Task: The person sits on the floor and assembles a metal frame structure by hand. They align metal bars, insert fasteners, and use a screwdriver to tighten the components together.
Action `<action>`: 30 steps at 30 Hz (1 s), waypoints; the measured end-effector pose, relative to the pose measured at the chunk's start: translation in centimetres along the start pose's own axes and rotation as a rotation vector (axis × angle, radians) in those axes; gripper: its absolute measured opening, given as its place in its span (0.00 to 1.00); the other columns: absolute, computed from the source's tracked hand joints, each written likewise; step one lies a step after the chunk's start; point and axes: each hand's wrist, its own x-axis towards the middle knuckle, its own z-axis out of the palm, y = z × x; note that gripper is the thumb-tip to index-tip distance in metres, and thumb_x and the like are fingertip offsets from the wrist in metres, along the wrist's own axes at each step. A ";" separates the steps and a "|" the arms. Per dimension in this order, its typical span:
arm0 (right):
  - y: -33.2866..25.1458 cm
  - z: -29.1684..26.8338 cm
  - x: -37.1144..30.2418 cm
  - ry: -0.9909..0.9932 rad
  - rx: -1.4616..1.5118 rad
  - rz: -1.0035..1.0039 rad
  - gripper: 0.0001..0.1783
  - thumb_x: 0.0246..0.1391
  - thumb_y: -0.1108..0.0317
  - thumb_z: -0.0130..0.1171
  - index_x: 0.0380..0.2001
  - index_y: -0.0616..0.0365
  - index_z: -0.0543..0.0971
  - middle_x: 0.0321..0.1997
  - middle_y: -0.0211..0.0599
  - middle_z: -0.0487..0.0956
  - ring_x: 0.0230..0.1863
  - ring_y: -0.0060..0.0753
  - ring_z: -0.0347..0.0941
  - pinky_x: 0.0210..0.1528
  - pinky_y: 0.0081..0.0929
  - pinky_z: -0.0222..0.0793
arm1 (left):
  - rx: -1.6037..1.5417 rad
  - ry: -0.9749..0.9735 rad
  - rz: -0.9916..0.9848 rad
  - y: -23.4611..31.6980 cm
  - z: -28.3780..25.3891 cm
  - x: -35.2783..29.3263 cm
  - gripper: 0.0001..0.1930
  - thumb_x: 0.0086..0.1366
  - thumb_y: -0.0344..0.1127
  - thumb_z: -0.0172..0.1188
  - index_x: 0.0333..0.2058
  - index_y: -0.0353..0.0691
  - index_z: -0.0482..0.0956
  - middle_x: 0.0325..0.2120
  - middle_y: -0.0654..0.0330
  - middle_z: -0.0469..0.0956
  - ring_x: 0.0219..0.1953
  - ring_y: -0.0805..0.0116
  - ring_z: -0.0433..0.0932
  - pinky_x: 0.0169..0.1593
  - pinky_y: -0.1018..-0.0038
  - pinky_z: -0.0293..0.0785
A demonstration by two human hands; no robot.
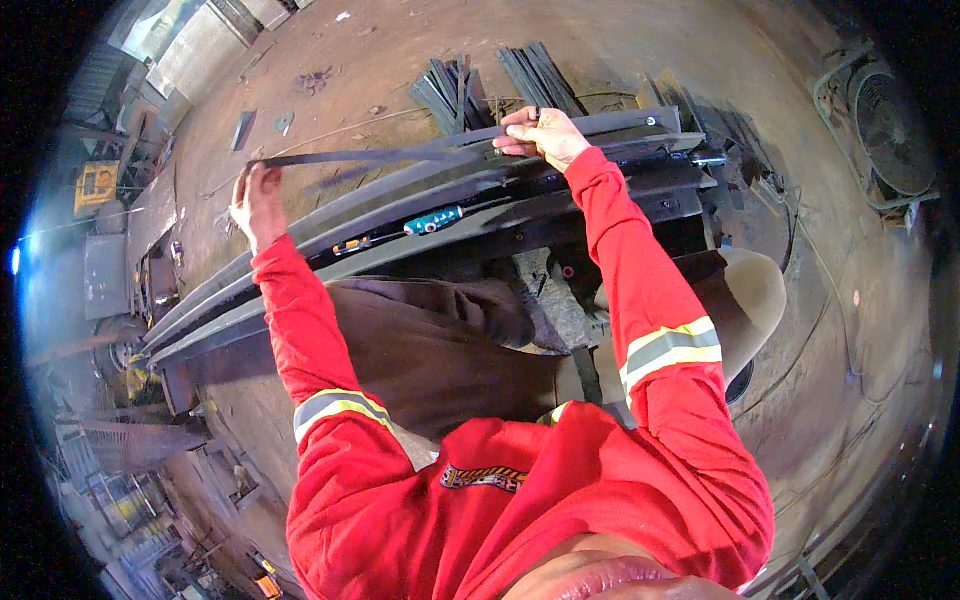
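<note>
Dark flat strip [350,157], seen from above, extends sideways over the far side of the long dark beams [400,185], its right-hand portion blurred. The left hand [260,205] has its fingertips clamped on the strip's left end, clear of the beams. The right hand [545,138] is near the far beam's right end, its thumb and fingers drawn in beside the blurred portion; whether they are clamped on the strip cannot be told. Both forearms wear red sleeves [655,270] with reflective bands. Between the beams and nearer the body lie a teal-handled tool [433,221] and, to its left, a tool with an orange-and-black handle [352,244]. Beyond the beams, two bundles of dark strips [452,95] [541,80] rest on the brown floor [390,60]. A round caged fan [892,130] stands at far right; a yellow box [97,187] occupies the left margin.
</note>
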 end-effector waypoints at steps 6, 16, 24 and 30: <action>1.6 -2.0 1.8 -0.038 -0.428 0.078 0.15 0.53 0.74 0.58 0.44 0.70 0.75 0.42 0.51 0.79 0.41 0.43 0.79 0.41 0.34 0.79 | -0.078 0.118 -0.087 -0.8 -2.5 1.4 0.12 0.62 0.33 0.58 0.38 0.29 0.74 0.36 0.49 0.77 0.42 0.57 0.76 0.52 0.63 0.73; -2.6 6.5 -6.0 0.262 0.325 -0.470 0.27 0.55 0.58 0.61 0.50 0.67 0.69 0.42 0.47 0.77 0.39 0.32 0.77 0.43 0.29 0.75 | -0.276 -0.361 -0.482 -2.5 13.7 -5.7 0.04 0.60 0.27 0.57 0.33 0.34 0.76 0.32 0.54 0.79 0.38 0.58 0.79 0.52 0.64 0.73; -3.4 1.1 -13.7 0.491 0.076 -0.575 0.13 0.62 0.65 0.51 0.40 0.67 0.75 0.32 0.39 0.80 0.28 0.29 0.77 0.33 0.25 0.76 | 0.516 -1.343 -0.570 0.9 23.7 -14.6 0.18 0.59 0.21 0.57 0.48 0.34 0.71 0.29 0.62 0.76 0.32 0.73 0.78 0.39 0.78 0.74; -9.1 -10.3 -19.1 0.266 -1.031 -0.193 0.20 0.53 0.56 0.60 0.43 0.60 0.80 0.33 0.38 0.83 0.32 0.26 0.78 0.39 0.28 0.74 | 0.578 -1.331 -0.659 -1.3 26.8 -17.2 0.07 0.64 0.27 0.53 0.41 0.35 0.73 0.20 0.71 0.68 0.18 0.85 0.62 0.20 0.86 0.58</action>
